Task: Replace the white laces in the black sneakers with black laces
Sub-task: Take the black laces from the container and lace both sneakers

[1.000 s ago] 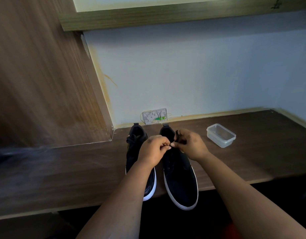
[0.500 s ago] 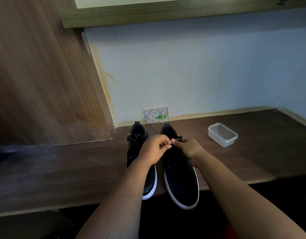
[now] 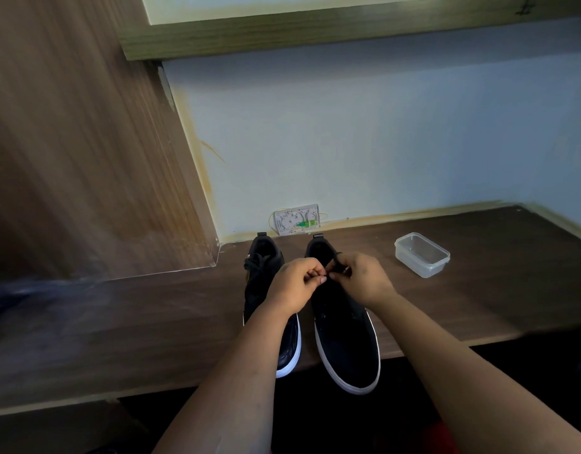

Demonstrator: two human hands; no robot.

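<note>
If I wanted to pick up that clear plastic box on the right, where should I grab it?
Grip the clear plastic container across its two long walls, coming down from above. It sits upright and lidless on the wooden desk with space around it, so the rim is exposed.

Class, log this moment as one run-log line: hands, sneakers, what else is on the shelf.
left hand: pinches black lace | right hand: pinches same lace | right sneaker: being laced | left sneaker: laced | plastic container: apart, right

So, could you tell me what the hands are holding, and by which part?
Both hands pinch a black lace above the right sneaker; which part cannot be told.
</note>
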